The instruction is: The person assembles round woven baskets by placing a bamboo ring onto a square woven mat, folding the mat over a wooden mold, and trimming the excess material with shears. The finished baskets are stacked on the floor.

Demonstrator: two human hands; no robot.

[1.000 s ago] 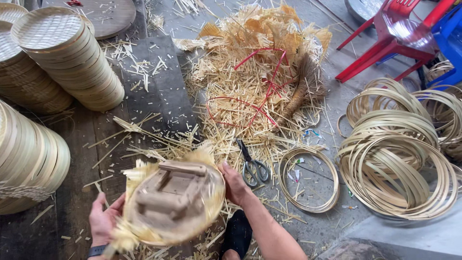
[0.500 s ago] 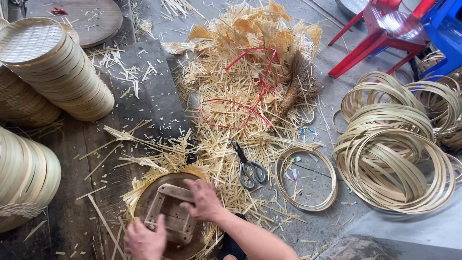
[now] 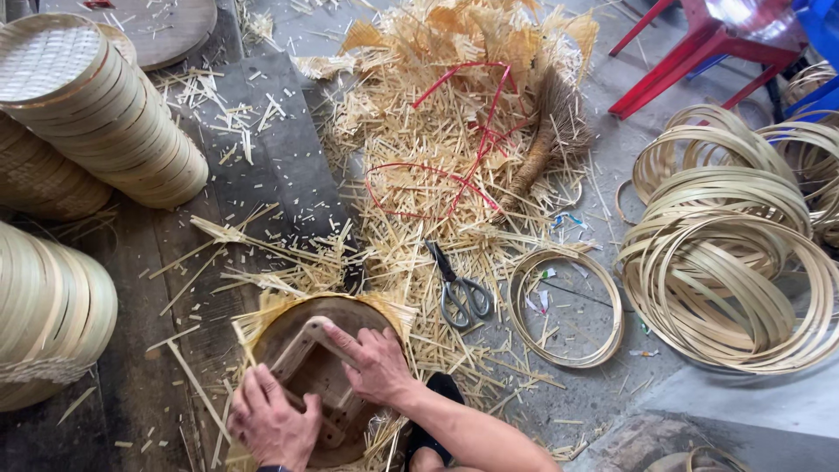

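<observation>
While both hands press down on it, the round wooden form [image 3: 328, 385] lies flat on the floor, low in view, with bamboo strips fringing its rim. The left hand [image 3: 273, 426] grips the near edge, fingers curled; the right hand [image 3: 376, 363] lies spread on the central wooden block. The form looks rigid and fairly light; the strips look thin and brittle. Take hold at the rim. Count: one form, one pair of scissors [image 3: 459, 293], one separate hoop [image 3: 566, 306].

floor [image 3: 717, 411] — bamboo scraps [image 3: 437, 175] | scissors [image 3: 459, 288] | bamboo hoops [image 3: 725, 262] | stacked lids [image 3: 105, 114]
</observation>
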